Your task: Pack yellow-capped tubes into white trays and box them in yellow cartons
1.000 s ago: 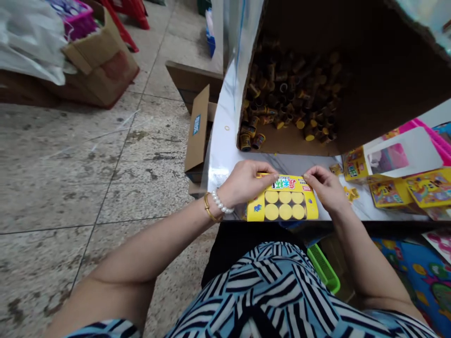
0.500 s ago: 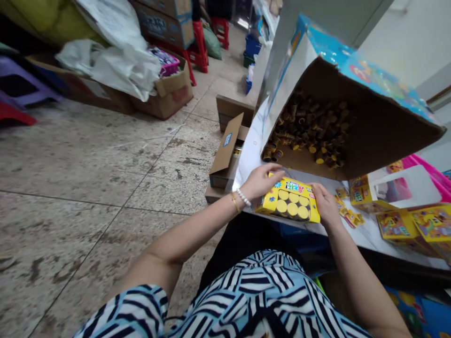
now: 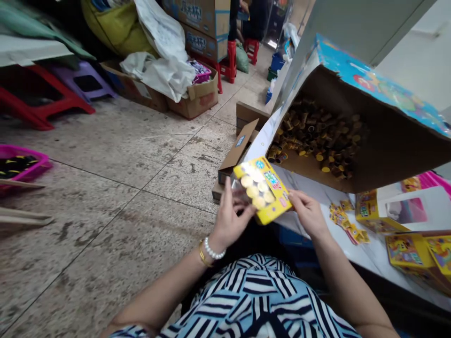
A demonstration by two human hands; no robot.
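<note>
Both my hands hold a yellow toy box point(image 3: 263, 188) with a window that shows several round yellow lids. It is lifted off the white table point(image 3: 327, 197) and tilted to the left, over the table's edge. My left hand point(image 3: 229, 220), with a pearl and a gold bracelet at the wrist, grips its left end from below. My right hand point(image 3: 306, 213) pinches its lower right corner. Behind the box lies a big cardboard carton point(image 3: 352, 126) on its side, full of small yellow-capped tubs point(image 3: 313, 141).
Flat yellow boxes point(image 3: 412, 249) and small printed cards point(image 3: 343, 220) lie on the table at right. An open carton point(image 3: 234, 157) stands on the floor by the table. Further off are cartons with white bags point(image 3: 169, 75), red and purple stools point(image 3: 45, 98) and a pink basket point(image 3: 21, 166).
The yellow box has come up off the table and turned to the left in both hands. The view has swung left and up, showing more floor.
</note>
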